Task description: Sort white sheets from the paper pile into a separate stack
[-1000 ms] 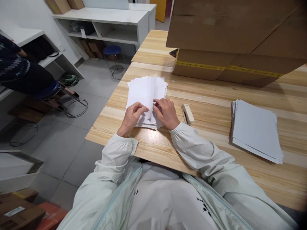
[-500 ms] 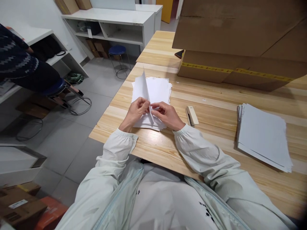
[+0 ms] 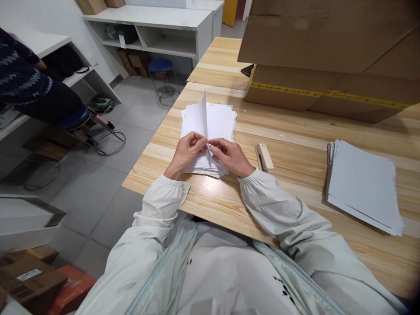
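Fingertips of the left hand (image 3: 187,151) and the right hand (image 3: 230,156) were pinched together on the near edge of a single white sheet (image 3: 199,120), which stood almost upright above the paper stack (image 3: 220,122) lying on the wooden table (image 3: 229,205). A second earlier the same sheet had lain curled but nearly flat across the pile; it had since been peeled up and raised on edge, so one page appeared to have been separated cleanly from the rest. At three o'clock from the hands, just beside the right wrist, lay a cream stapler (image 3: 264,156), untouched. Farther out at three o'clock sat a second pile of paper (image 3: 364,183), well apart. Cardboard boxes (image 3: 328,57) filled the table at one o'clock. At nine o'clock, across the floor, another person's patterned sleeve (image 3: 19,74) showed above a blue stool (image 3: 74,118).
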The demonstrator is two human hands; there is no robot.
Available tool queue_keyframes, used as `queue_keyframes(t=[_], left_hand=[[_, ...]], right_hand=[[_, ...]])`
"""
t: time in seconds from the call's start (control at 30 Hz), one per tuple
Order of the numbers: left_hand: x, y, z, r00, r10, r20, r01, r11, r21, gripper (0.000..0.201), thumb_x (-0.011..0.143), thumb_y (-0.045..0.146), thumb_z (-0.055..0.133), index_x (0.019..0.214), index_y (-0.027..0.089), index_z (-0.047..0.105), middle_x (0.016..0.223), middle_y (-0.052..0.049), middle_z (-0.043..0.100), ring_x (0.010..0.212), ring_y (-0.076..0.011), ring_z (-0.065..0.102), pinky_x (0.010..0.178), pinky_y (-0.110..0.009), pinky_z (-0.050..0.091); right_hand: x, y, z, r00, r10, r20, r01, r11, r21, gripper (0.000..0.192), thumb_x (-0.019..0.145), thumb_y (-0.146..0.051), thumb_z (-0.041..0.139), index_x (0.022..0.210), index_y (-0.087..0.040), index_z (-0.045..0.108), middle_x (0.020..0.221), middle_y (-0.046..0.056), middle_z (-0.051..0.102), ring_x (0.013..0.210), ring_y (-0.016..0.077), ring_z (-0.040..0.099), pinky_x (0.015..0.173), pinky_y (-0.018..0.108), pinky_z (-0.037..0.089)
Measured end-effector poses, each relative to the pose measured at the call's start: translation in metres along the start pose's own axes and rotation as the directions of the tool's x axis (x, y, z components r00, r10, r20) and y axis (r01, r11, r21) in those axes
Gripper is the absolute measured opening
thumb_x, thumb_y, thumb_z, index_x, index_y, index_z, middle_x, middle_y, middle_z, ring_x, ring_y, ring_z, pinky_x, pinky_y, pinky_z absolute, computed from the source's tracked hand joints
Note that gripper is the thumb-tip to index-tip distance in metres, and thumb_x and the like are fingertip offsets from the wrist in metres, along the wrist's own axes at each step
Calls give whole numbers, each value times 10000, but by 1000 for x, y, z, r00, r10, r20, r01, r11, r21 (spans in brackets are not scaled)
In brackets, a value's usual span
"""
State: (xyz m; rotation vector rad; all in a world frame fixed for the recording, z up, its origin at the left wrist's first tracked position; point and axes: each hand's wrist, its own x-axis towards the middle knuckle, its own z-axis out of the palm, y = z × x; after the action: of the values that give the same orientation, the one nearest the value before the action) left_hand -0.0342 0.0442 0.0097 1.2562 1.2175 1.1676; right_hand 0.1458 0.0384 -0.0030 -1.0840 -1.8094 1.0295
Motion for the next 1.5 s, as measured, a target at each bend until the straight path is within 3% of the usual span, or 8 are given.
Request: queue_keyframes(t=[0.67,0.87,0.97,1.07,1.17,1.3,1.43,1.5], left_hand=[[-3,1,0,1000,30,-1,-30,1000,1,322,787,449,800,790,174,632,690,6,672,632,-107,623,651,-246,512],[-2,1,-2,1000,-15,-27,15,1000,-23,244,806,373,773,790,175,631,655,1,668,623,-120,646,637,-247,524],[0,-1,-3,995,-51,-90,47,998,-51,140,801,246,727,756,183,611,627,28,632,578,-107,633,592,-227,515],[1,-3,-4,991,-46,-129,40,998,-51,117,787,192,703,727,182,603,632,39,620,566,-92,623,582,-211,513],[0,-3,-5,994,-40,-102,33,997,-74,213,850,332,693,727,170,630,667,-4,672,602,-110,655,609,-230,539],[1,-5,-5,997,-44,-65,35,992,-124,495,867,635,641,762,152,672,710,-68,715,621,-134,678,617,-258,554],[4,-9,-10,996,-23,-86,10,989,-150,506,821,660,686,777,157,661,691,-51,691,590,-130,658,563,-249,525],[0,-9,-14,966,50,-252,-97,979,-178,418,821,585,723,804,175,642,693,-16,663,568,-107,620,514,-225,477]], right_hand=[[1,0,-1,998,61,20,-64,988,141,506,771,-515,771,1148,-185,701,943,41,705,739,133,593,713,311,495],[0,3,-2,995,76,-66,-70,993,92,776,856,-426,692,1537,-232,374,1006,48,691,714,150,589,715,332,515],[-1,5,-3,988,84,-134,-80,996,29,775,869,-286,607,1582,-250,304,1115,79,688,656,134,546,712,337,506],[0,3,-5,990,63,-125,-66,998,-15,568,852,-263,557,1418,-209,543,1126,89,683,664,134,540,706,332,483],[5,-6,-7,992,54,-118,-63,995,-76,286,908,-408,532,953,-192,715,900,59,667,697,155,541,677,311,440],[25,-21,-4,989,104,-101,-123,970,-209,544,890,-624,583,555,-203,504,585,6,472,636,146,472,617,288,339],[38,-28,-4,991,108,-80,-128,939,-320,391,802,-315,727,527,-194,477,532,-23,421,603,129,433,613,288,289],[27,-31,-13,991,58,-118,-89,957,-276,329,803,-222,680,529,-186,501,552,-19,435,599,126,441,602,287,293]])
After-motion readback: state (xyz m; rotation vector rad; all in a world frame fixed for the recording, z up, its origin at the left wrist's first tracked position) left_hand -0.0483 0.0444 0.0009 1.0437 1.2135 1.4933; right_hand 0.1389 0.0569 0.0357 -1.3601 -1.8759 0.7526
